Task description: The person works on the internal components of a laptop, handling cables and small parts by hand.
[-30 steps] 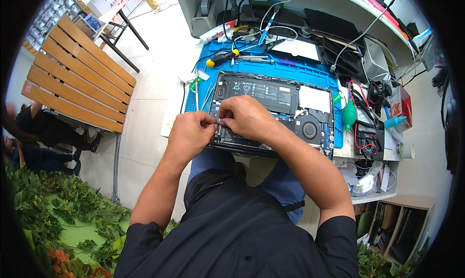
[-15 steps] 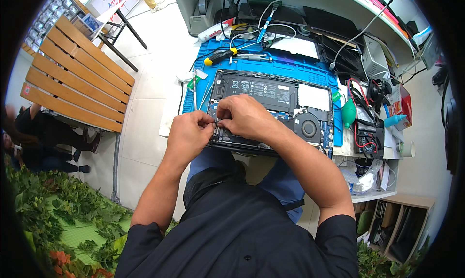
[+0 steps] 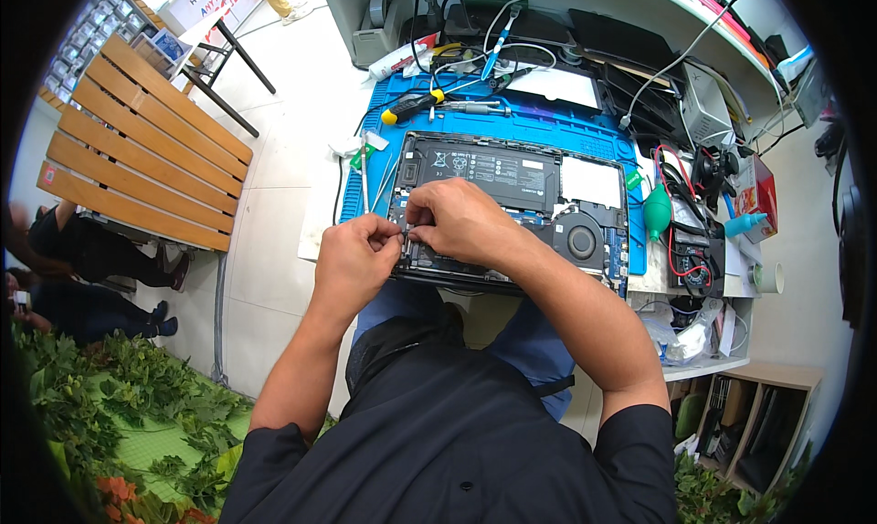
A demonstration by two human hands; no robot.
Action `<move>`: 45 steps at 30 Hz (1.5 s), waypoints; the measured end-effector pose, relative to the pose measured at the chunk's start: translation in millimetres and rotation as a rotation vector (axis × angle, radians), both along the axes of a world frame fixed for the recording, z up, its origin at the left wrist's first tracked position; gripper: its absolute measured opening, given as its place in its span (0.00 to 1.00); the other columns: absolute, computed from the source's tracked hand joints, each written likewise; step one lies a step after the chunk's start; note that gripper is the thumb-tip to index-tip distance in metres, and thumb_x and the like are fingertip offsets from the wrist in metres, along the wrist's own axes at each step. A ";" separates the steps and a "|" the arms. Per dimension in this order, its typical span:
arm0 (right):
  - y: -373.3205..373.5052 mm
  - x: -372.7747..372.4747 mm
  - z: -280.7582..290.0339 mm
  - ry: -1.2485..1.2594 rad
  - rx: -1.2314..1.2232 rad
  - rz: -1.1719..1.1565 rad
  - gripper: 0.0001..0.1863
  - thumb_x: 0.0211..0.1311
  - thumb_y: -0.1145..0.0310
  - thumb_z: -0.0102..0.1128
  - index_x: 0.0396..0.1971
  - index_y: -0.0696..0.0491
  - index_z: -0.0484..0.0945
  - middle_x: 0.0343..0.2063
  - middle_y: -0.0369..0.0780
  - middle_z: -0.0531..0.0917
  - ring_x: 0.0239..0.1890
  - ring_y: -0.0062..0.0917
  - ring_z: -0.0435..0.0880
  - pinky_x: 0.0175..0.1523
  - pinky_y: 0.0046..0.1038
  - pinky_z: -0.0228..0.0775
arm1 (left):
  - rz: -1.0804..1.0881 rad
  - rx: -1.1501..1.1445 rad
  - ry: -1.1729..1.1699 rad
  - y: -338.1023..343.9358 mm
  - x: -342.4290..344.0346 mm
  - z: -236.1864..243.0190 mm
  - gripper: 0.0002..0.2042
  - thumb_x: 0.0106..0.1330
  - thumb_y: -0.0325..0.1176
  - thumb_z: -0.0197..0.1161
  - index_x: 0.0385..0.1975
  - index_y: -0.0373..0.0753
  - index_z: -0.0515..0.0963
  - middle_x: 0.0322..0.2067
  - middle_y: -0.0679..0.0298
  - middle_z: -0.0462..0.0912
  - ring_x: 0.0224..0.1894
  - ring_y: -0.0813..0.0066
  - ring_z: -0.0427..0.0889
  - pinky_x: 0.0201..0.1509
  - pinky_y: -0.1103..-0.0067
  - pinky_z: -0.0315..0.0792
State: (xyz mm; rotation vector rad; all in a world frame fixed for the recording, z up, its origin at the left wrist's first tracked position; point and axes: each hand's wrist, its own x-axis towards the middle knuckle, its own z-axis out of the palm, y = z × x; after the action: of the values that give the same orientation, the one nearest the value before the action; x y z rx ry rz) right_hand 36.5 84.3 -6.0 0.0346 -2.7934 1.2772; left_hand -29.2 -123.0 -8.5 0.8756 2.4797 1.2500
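An opened laptop [image 3: 525,209] lies on a blue repair mat [image 3: 566,131], its insides exposed. A black battery [image 3: 507,179] fills its far side, and a round fan [image 3: 581,241] sits at the right. My left hand [image 3: 354,254] is at the laptop's left edge, thumb and fingers pinched together. Just beside it, my right hand [image 3: 457,218] rests over the left part of the laptop with its fingers curled in a pinch. The fingertips of both hands nearly meet there. Whatever they grip is too small to make out.
On the mat lie a yellow-black screwdriver [image 3: 413,108] and tweezers [image 3: 382,179]. A green air blower [image 3: 657,211], a multimeter [image 3: 692,270] with red leads and a blue bottle [image 3: 745,223] stand at the right. A slatted wooden bench [image 3: 146,149] is at the left, with people near it.
Both hands stay at the laptop's left edge with almost no shift; the left hand's fingers have moved very slightly. At the far left, a seated person's legs have moved a little.
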 end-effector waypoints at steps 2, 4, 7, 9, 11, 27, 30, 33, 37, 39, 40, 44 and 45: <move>0.3 -0.1 -2.3 0.006 0.026 -0.003 0.08 0.62 0.73 0.76 0.39 0.59 0.90 0.36 0.48 0.93 0.41 0.44 0.94 0.49 0.42 0.85 | -0.018 0.017 -0.025 0.0 -1.6 -0.1 0.05 0.71 0.24 0.75 0.40 0.29 0.90 0.28 0.62 0.92 0.28 0.82 0.87 0.33 0.80 0.81; 0.8 -0.5 -2.3 0.003 0.020 -0.002 0.08 0.62 0.73 0.76 0.39 0.59 0.90 0.36 0.48 0.93 0.41 0.44 0.94 0.49 0.42 0.85 | -0.044 -0.002 -0.013 -0.4 -4.6 0.8 0.05 0.71 0.24 0.75 0.40 0.29 0.90 0.27 0.62 0.91 0.28 0.82 0.88 0.33 0.80 0.81; 0.0 0.3 -1.7 0.013 0.018 -0.001 0.08 0.62 0.73 0.76 0.39 0.59 0.90 0.36 0.49 0.93 0.41 0.44 0.94 0.49 0.43 0.85 | -0.073 -0.035 -0.028 -1.3 -9.0 1.8 0.05 0.71 0.24 0.75 0.40 0.29 0.90 0.26 0.62 0.91 0.28 0.81 0.88 0.32 0.79 0.81; -0.4 0.6 -1.7 0.016 0.017 -0.003 0.08 0.62 0.73 0.76 0.39 0.59 0.90 0.35 0.49 0.93 0.41 0.44 0.94 0.49 0.43 0.85 | -0.083 -0.065 -0.040 0.6 -11.3 4.3 0.05 0.70 0.24 0.75 0.40 0.29 0.89 0.26 0.62 0.91 0.27 0.80 0.88 0.32 0.79 0.81; -0.3 0.3 -2.9 0.013 0.012 -0.007 0.07 0.62 0.74 0.75 0.39 0.60 0.90 0.35 0.49 0.93 0.41 0.44 0.94 0.49 0.43 0.85 | -0.086 -0.105 -0.044 4.1 -11.5 10.9 0.05 0.70 0.24 0.75 0.40 0.29 0.89 0.25 0.61 0.90 0.27 0.79 0.89 0.32 0.79 0.82; 1.3 -0.2 -3.3 0.003 0.014 -0.006 0.08 0.63 0.74 0.75 0.40 0.60 0.91 0.36 0.49 0.93 0.41 0.43 0.95 0.50 0.42 0.85 | -0.024 -0.089 -0.295 3.1 -18.4 11.3 0.08 0.73 0.26 0.75 0.42 0.26 0.87 0.26 0.61 0.89 0.24 0.79 0.87 0.28 0.79 0.83; 1.5 -0.3 -4.5 0.005 0.018 -0.005 0.08 0.63 0.73 0.75 0.39 0.60 0.91 0.36 0.49 0.93 0.41 0.43 0.94 0.50 0.42 0.85 | -0.029 -0.154 -0.261 3.4 -17.8 16.3 0.09 0.73 0.30 0.76 0.38 0.27 0.87 0.23 0.62 0.88 0.22 0.79 0.86 0.26 0.79 0.81; 1.8 -0.5 -4.3 0.005 0.017 -0.004 0.08 0.63 0.73 0.75 0.39 0.60 0.91 0.36 0.49 0.93 0.41 0.43 0.94 0.50 0.42 0.85 | -0.050 -0.217 -0.167 3.6 -20.3 16.2 0.11 0.73 0.32 0.76 0.35 0.28 0.88 0.21 0.62 0.87 0.20 0.80 0.85 0.24 0.79 0.79; 1.9 -0.5 -4.8 0.008 0.010 -0.001 0.07 0.63 0.73 0.76 0.38 0.60 0.90 0.36 0.49 0.93 0.41 0.43 0.94 0.50 0.42 0.85 | -0.061 -0.269 -0.070 6.0 -20.8 14.4 0.10 0.71 0.32 0.77 0.34 0.29 0.88 0.21 0.63 0.87 0.20 0.80 0.83 0.24 0.79 0.76; 1.6 -0.1 -4.2 0.004 0.008 0.001 0.08 0.64 0.72 0.76 0.38 0.60 0.90 0.36 0.49 0.93 0.41 0.43 0.94 0.50 0.42 0.85 | -0.066 -0.281 -0.046 6.2 -20.8 14.0 0.10 0.70 0.32 0.77 0.34 0.29 0.89 0.21 0.63 0.86 0.20 0.81 0.82 0.25 0.78 0.75; 1.5 0.1 -3.9 0.004 0.009 0.001 0.08 0.64 0.72 0.76 0.38 0.60 0.90 0.36 0.49 0.93 0.41 0.43 0.94 0.50 0.42 0.85 | -0.071 -0.278 -0.037 5.5 -21.7 11.5 0.10 0.70 0.32 0.77 0.34 0.30 0.89 0.20 0.64 0.86 0.21 0.81 0.81 0.25 0.78 0.74; 1.4 0.5 -1.9 -0.008 0.003 -0.004 0.08 0.64 0.72 0.76 0.39 0.60 0.91 0.36 0.49 0.93 0.41 0.44 0.94 0.50 0.42 0.85 | -0.098 -0.285 -0.043 5.6 -21.8 17.0 0.09 0.70 0.32 0.76 0.35 0.30 0.89 0.20 0.65 0.84 0.22 0.80 0.78 0.28 0.76 0.73; 1.2 0.7 -2.1 -0.004 0.003 -0.005 0.08 0.64 0.72 0.76 0.39 0.60 0.91 0.36 0.49 0.93 0.41 0.44 0.94 0.50 0.42 0.85 | -0.097 -0.273 -0.058 5.0 -21.5 16.2 0.09 0.70 0.32 0.76 0.35 0.30 0.89 0.20 0.65 0.84 0.22 0.80 0.78 0.28 0.76 0.72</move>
State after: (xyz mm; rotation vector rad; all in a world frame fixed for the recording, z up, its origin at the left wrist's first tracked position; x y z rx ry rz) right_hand 37.1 85.6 -8.1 0.0257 -2.7968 1.2728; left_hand -50.7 -118.0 7.7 0.8625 2.4526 0.8664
